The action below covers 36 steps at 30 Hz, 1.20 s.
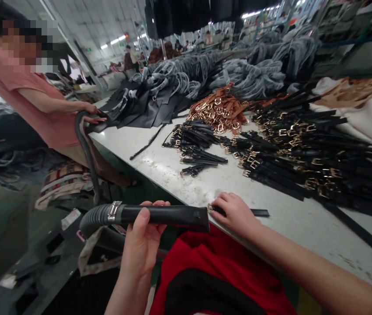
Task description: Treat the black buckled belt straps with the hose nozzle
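My left hand point(146, 232) is wrapped round a black nozzle point(175, 215) fixed to a grey ribbed hose point(95, 221) by a metal clamp. The nozzle's flat end points right, close to my right hand. At the table's front edge, my right hand point(233, 212) is closed on a short black strap point(260, 212) with a gold buckle point(210, 208). The buckle shows just left of the fingers, near the nozzle's mouth, while the strap's tail sticks out to the right.
Piles of black buckled straps point(280, 153) cover the table's right side, with brown buckled straps point(217, 109) behind. Wrapped grey straps point(248, 74) lie further back. At left, a person in a pink shirt point(38, 105) handles black leather pieces point(146, 103). The hose curves beside the table.
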{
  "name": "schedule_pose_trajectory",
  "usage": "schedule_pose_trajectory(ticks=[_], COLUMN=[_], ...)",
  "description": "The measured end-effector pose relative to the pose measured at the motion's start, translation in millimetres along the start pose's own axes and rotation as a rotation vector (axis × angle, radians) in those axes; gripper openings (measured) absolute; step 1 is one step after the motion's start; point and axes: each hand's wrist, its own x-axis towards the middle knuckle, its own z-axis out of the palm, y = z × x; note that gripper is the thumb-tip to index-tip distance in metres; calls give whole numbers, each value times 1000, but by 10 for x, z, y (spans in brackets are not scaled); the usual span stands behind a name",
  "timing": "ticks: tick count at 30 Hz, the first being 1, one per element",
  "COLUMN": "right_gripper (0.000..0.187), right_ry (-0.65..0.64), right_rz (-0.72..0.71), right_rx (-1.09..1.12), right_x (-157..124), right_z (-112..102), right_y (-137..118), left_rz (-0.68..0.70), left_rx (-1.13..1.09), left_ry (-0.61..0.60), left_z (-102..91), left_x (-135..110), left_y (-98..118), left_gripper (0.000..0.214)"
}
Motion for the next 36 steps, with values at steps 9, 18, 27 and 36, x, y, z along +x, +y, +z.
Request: schedule_pose_trajectory(ticks=[9, 18, 27, 36], right_gripper=[26, 18, 21, 30], right_ry=[84, 59, 94, 172], right_rz=[158, 197, 245, 240], right_rx=[39, 118, 99, 124], right_x=[-377, -360, -379, -364], right_z=[-169, -106, -66, -14], right_y=[305, 328, 348, 369], left_rz=[58, 70, 53, 77], left_rx=[35, 214, 277, 289], left_ry=[-45, -124, -194, -214], left_z=[178, 558, 696, 689], left_x=[142, 221, 168, 157], left_y=[-234, -520, -570, -562], left_gripper=[33, 38, 37, 38])
